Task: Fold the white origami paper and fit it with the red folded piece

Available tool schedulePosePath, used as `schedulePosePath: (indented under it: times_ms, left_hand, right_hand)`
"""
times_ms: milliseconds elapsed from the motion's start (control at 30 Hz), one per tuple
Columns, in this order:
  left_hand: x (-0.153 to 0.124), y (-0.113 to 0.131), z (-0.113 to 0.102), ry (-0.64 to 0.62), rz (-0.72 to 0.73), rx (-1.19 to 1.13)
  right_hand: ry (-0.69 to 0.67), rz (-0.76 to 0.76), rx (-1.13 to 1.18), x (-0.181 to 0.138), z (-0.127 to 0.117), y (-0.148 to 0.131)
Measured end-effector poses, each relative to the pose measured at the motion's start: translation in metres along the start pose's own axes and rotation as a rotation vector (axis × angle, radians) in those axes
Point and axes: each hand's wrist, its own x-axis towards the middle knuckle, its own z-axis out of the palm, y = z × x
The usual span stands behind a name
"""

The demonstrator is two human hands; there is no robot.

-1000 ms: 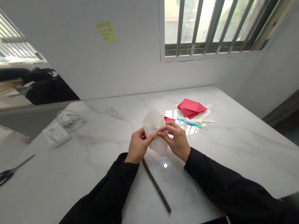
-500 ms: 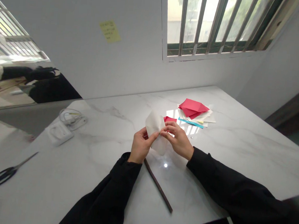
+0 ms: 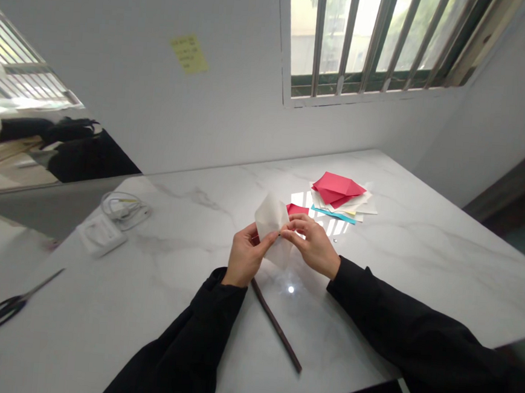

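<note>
Both hands hold one folded sheet of white paper (image 3: 272, 215) with a red inner side, lifted a little above the marble table (image 3: 190, 312). My left hand (image 3: 245, 257) pinches its left edge between thumb and fingers. My right hand (image 3: 314, 244) pinches the paper's right side, fingers closed on a fold. A small red paper piece (image 3: 296, 209) lies just behind the hands. A dark brown stick (image 3: 275, 326) lies on the table under my wrists.
A stack of coloured paper with a red folded sheet on top (image 3: 339, 196) lies at the back right. A white charger with coiled cable (image 3: 108, 224) sits at the left. Black scissors (image 3: 8, 307) lie near the left edge. A barred window (image 3: 375, 36) is behind.
The white paper has been folded smaller; its upper flap has come down and narrowed. Both hands have stayed in about the same place.
</note>
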Motion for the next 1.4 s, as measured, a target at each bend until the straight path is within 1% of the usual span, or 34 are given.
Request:
schedulePosePath:
  times_ms: [167,367,767,1067,1200,1400]
  left_hand:
    - [0.0003,0.0007,0.0000,-0.022,-0.002,-0.011]
    - [0.0008,0.0001,-0.0003,-0.020,0.007,0.004]
    - [0.0001,0.0022,-0.0012,-0.031,0.006,0.008]
    - [0.0033,-0.0035,-0.0044,-0.064,-0.010,-0.022]
    - [0.0043,-0.0055,-0.0055,-0.077,-0.009,-0.058]
    - [0.0008,-0.0033,-0.0019,-0.081,-0.021,-0.095]
  right_hand:
    - [0.014,-0.003,-0.016,0.0002,0.0003,-0.0008]
    - [0.020,-0.018,-0.016,-0.0002,0.0019,0.0014]
    - [-0.019,0.039,0.097,-0.0005,0.0002,-0.0026]
    - [0.008,0.009,0.055,-0.0005,-0.0003,-0.0046]
    - [0.006,0.026,0.056,-0.0007,-0.0006,-0.0052]
    - [0.038,0.053,0.057,-0.0023,0.0008,-0.0066]
